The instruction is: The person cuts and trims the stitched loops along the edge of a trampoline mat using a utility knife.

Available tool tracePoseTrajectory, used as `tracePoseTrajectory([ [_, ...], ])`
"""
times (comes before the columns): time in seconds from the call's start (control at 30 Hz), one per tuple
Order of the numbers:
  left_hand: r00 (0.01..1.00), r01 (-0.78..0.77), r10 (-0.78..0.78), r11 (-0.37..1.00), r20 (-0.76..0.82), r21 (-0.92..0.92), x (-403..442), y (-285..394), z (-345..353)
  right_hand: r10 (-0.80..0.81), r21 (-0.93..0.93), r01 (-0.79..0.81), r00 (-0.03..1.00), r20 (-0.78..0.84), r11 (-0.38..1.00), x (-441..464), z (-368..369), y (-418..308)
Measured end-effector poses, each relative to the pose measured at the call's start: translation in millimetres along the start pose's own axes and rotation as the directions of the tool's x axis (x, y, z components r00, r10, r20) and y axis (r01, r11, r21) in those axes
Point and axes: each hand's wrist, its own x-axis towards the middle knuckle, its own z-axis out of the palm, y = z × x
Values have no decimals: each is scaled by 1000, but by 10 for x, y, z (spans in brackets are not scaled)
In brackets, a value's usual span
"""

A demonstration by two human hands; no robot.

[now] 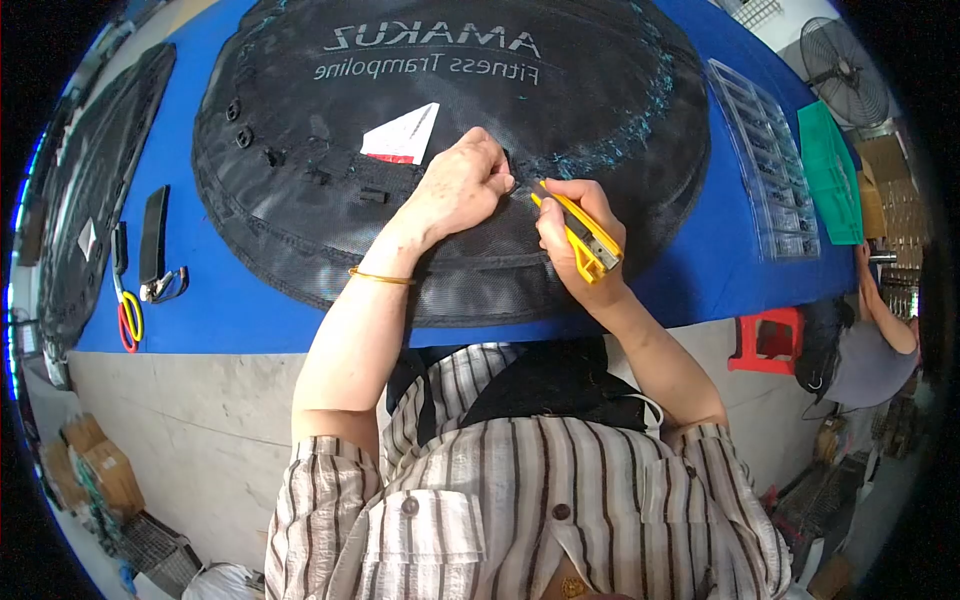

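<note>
A round black trampoline mat (480, 110) lies across the blue table, its white lettering reading mirrored. My left hand (460, 185) is closed near the middle of the mat, fingertips pinching its black material; the exact spot is hidden under the fingers. Just to the right, my right hand (590, 225) grips a yellow utility knife (585, 240), its front end pointing up-left toward the left fingertips. Frayed blue threads (610, 150) run in a curve along the mat's right side. A white paper label (403, 135) with a red strip sits beside my left hand.
Scissors (130, 320) with red and yellow handles lie at the left on the blue table (200, 335), near a black strip (154, 235). A clear compartment box (765, 165) and a green tray (830, 175) are at right. Another person (875, 360) is beyond a red stool (765, 340).
</note>
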Motion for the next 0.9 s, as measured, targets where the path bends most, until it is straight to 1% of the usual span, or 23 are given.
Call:
tracePoseTrajectory([
  [0.07,1000,-13,13,1000,-3,16,3,-19,12,69,23,-69,998,8,997,-7,8,16],
  [0.3,1000,18,-18,1000,-5,-6,0,39,-20,37,55,-36,999,-17,998,5,32,17],
  [0.37,999,44,-43,999,2,-21,-3,52,-28,147,134,-153,987,58,979,-33,14,-11],
  [0.4,999,43,-43,999,1,-21,-2,43,-26,71,68,-74,997,34,995,-78,61,-29],
  [0.47,1000,20,-20,1000,-6,-22,1,19,-22,118,82,-118,993,7,990,-64,68,-52],
  [0.5,1000,20,-21,1000,-5,-22,0,23,-26,350,255,-354,935,62,900,-41,46,-125],
  [0.53,1000,21,-21,1000,1,-14,1,30,-33,350,254,-354,935,63,900,-41,42,-109],
  [0.6,1000,23,-23,1000,7,-5,-3,22,-29,243,228,-246,969,41,942,-49,34,-67],
  [0.67,1000,-8,7,1000,3,9,-2,-6,-19,263,239,-265,964,42,934,-37,20,-92],
  [0.83,1000,-6,6,1000,3,8,-3,4,-23,284,254,-278,959,16,926,-19,28,-87],
  [0.9,1000,0,0,1000,1,8,-3,5,-21,248,246,-245,969,19,938,-19,34,-47],
])
